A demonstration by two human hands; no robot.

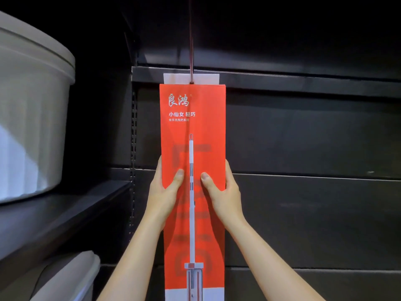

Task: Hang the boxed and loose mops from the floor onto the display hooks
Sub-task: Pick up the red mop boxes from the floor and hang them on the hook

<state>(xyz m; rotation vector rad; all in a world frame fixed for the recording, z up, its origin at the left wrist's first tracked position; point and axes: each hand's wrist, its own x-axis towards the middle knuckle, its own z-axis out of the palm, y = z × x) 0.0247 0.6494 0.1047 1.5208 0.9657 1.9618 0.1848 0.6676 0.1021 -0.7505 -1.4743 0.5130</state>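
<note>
We hold a tall red mop box (193,131) upright against the dark display wall (303,131), left hand (165,192) and right hand (223,192) pinching its edges. Its string loop (191,40) runs upward, the hook unseen. Next, we judge, release gently.

Probably a shop, dark slotted display shelving (303,131), retail-printed red mop box (193,127) (upright), white toilets (32,105) shelved alongside

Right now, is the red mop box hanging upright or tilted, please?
Upright: the red mop box hangs straight below its cord, both hands gripping its sides.
</note>
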